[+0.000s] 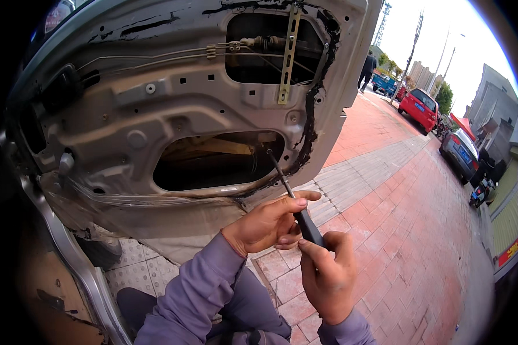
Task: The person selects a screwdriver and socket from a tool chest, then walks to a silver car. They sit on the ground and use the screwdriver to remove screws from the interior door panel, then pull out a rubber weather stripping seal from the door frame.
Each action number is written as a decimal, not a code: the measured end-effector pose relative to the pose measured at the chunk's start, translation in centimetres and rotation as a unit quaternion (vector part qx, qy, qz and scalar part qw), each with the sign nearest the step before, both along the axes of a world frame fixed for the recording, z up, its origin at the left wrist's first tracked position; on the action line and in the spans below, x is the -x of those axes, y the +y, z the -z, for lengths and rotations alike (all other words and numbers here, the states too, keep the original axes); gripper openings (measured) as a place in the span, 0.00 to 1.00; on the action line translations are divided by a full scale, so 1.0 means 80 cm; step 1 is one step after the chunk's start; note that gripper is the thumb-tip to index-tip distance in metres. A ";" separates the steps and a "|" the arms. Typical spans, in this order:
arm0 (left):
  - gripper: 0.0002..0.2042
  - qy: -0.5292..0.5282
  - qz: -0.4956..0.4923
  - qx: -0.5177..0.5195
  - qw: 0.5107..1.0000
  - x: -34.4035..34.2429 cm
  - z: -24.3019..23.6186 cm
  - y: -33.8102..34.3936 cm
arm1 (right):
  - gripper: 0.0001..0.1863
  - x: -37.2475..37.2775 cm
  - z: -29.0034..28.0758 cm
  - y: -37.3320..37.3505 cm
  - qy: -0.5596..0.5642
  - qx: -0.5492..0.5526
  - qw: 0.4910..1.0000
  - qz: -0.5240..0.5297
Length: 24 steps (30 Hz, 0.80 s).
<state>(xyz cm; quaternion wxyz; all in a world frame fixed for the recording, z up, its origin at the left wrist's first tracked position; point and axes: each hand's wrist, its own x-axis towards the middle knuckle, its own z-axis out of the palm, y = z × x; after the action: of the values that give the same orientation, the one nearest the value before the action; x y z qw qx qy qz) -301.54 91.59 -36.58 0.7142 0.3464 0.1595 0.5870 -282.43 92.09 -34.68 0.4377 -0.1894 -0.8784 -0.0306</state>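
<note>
A screwdriver [309, 228] with a black handle slants up and away between my hands. My left hand [269, 224] steadies it where the shank meets the handle, thumb laid over it and forefinger stretched out to the right. Around the butt end of the handle closes my right hand [330, 275]. The screwdriver's tip reaches the right end of the lower opening in a bare grey car door [121, 132]; whether it sits in a screw is too small to tell. Inside that opening shows a yellowish strip [221, 145]. Black sealant [311, 135] runs down the door's right side.
Metal rods [161, 56] and a slotted metal strip [289, 57] cross the upper part of the door. Clear plastic film [127, 199] hangs along its bottom. Red paving [380, 247] lies to the right, with a parked red car [419, 109], a grey car [460, 150] and a walking person [367, 70].
</note>
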 end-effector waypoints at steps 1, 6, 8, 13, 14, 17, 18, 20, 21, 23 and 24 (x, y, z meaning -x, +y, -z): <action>0.24 -0.025 0.056 -0.022 0.998 0.010 0.007 0.003 | 0.18 0.003 0.003 0.000 0.011 0.007 1.000 -0.009; 0.23 0.017 -0.057 0.046 0.997 -0.007 -0.009 -0.007 | 0.19 0.006 0.019 -0.010 0.067 0.134 0.989 -0.005; 0.22 0.009 -0.070 0.068 0.995 -0.012 -0.017 -0.006 | 0.17 0.009 0.017 -0.006 0.067 0.068 0.995 -0.014; 0.23 0.055 0.000 0.014 0.998 0.012 0.003 -0.003 | 0.17 0.013 0.017 0.005 0.085 0.021 0.996 -0.025; 0.22 0.038 -0.020 0.005 0.999 0.006 0.001 -0.002 | 0.17 0.010 0.020 -0.003 0.103 0.116 0.988 -0.008; 0.22 -0.023 -0.057 0.000 0.998 -0.006 0.001 0.001 | 0.19 0.008 0.019 -0.002 0.095 0.103 0.990 -0.010; 0.23 0.015 -0.021 -0.001 1.000 0.005 0.002 0.001 | 0.19 0.009 0.017 -0.001 0.080 0.062 0.995 -0.010; 0.24 -0.006 0.062 -0.016 0.998 0.018 0.015 0.006 | 0.21 0.003 0.018 0.002 0.029 -0.019 0.999 -0.010; 0.24 -0.063 0.109 -0.037 0.991 0.023 0.026 0.014 | 0.21 0.002 0.019 0.004 0.042 -0.016 0.999 -0.010; 0.24 -0.085 0.085 -0.037 0.992 0.014 0.015 0.013 | 0.22 0.007 0.019 0.008 0.067 -0.008 0.998 -0.009; 0.24 -0.048 0.012 -0.018 0.999 0.003 0.007 0.004 | 0.21 0.005 0.012 -0.003 0.096 0.066 0.993 -0.017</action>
<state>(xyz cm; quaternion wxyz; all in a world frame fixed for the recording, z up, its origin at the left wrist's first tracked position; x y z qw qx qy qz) -301.75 91.94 -37.17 0.7218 0.3322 0.1105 0.5971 -282.82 91.82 -35.61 0.5066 -0.2048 -0.8358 0.0534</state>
